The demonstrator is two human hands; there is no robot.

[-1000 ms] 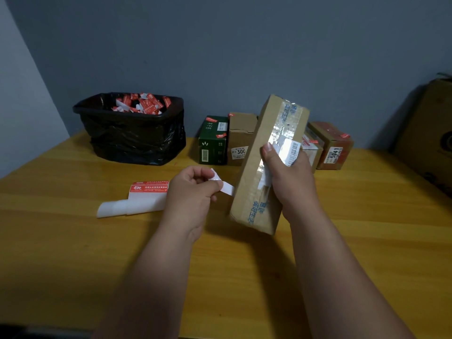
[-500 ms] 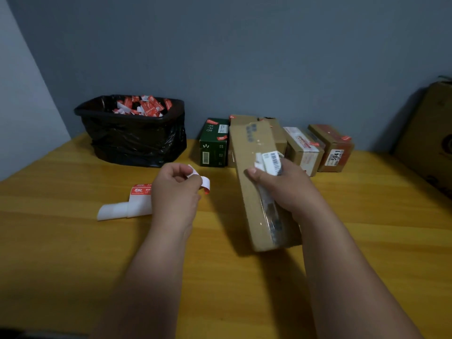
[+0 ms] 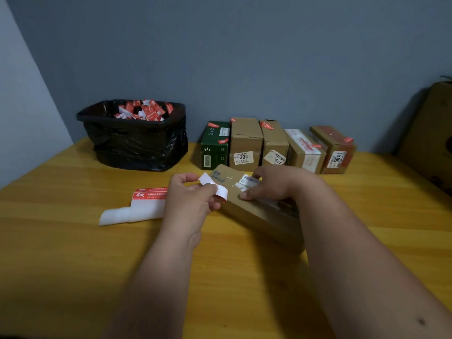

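The left hand (image 3: 193,200) pinches a small curled white sticker strip (image 3: 215,187) between thumb and fingertips, holding it just off the upper left edge of a long brown cardboard box (image 3: 259,214). The right hand (image 3: 274,185) lies over the top of that box, thumb pressed on the upper face and fingers curled down at a white barcode label (image 3: 248,179). Whether those fingers pinch the label or only press it cannot be told.

The box lies flat on its broad face near the middle of the yellow wooden tabletop (image 3: 73,265), somewhat nearer the back edge than the front. Its long axis runs on a diagonal. The far end points toward the back edge, at a dark green carton (image 3: 214,149) that starts a row of parcels there, and the near end points toward the front right corner. The labelled face is up.

It is probably light and stiff, firm at its edges but liable to dent in the middle of a face. The glossy tape along its right side looks slippery. The safest hold is across the short width, thumb on one long edge and fingers on the other, on bare cardboard. The strip is flimsy and likely tacky on one side, so it is best held by one end only.

A white backing sheet with a red header (image 3: 146,204) lies left of the hands. A black bag-lined bin (image 3: 132,143) sits toward the back left corner.
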